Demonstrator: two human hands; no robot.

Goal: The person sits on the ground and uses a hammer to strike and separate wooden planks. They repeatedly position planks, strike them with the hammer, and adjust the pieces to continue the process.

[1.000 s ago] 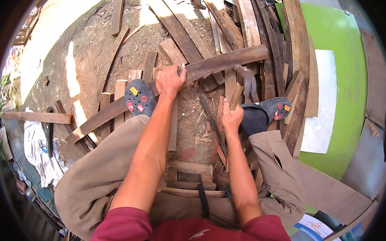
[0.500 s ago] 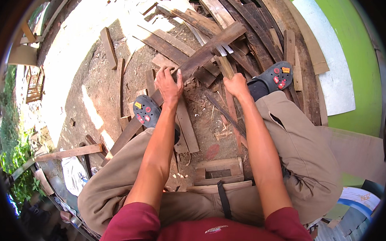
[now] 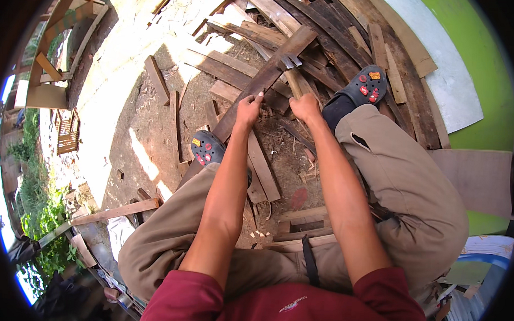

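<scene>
So there's a lot of scrap wood all over the ground here; the left hand (image 3: 248, 108) is clamped on a long dark plank (image 3: 265, 79) that runs diagonally from under the left knee up toward the pile, and the right hand (image 3: 305, 105) is wrapped around the wooden handle of a hammer (image 3: 293, 77), its metal head resting right against that plank near its upper end; both hands sit just beside each other. The pile of planks (image 3: 329, 33) crowds in behind the hammer, so there's not much room up there; a shorter board (image 3: 262, 166) lies on the dirt between the feet, and a grey clog (image 3: 207, 148) with bright charms sits partly on the long plank, the other clog (image 3: 364, 85) up on the pile to the right. A pale sheet (image 3: 441, 71) leans on a green wall (image 3: 486, 66) beyond that; a low wooden stool (image 3: 300, 224) shows between the knees.

Compared to half a second back: the view has swung a bit further left, the right hand has come in closer to the left one, and the hammer is now clearly gripped up by the plank; the left hand's hold looks the same.
</scene>
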